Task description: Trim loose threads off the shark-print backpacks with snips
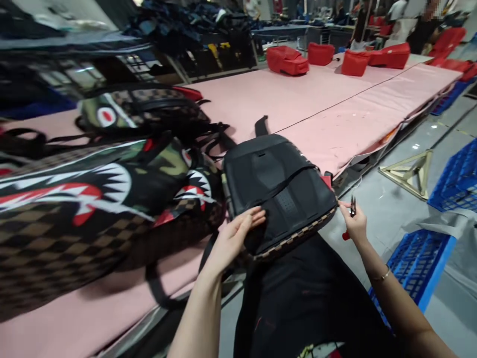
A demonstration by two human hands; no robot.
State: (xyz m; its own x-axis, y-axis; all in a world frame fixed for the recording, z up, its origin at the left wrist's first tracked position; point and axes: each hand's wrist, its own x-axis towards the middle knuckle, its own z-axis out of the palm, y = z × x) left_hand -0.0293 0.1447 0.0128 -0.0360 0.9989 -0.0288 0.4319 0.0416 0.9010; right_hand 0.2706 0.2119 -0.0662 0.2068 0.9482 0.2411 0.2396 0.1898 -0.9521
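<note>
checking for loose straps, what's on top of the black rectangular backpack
A thin black strap crosses the backpack; the left hand lies over one edge, covering what's beneath.

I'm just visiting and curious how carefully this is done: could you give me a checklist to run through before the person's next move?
1. Left hand on the black backpack: ok, fingers lie along its near left side.
2. Snips held in the right hand: ok.
3. Backpack wholly on the pink table: not ok, its near end juts past the edge.
4. Back panel free of straps: not ok, a thin strap crosses it.
5. Right fingertips touching the backpack: cannot tell.
</note>
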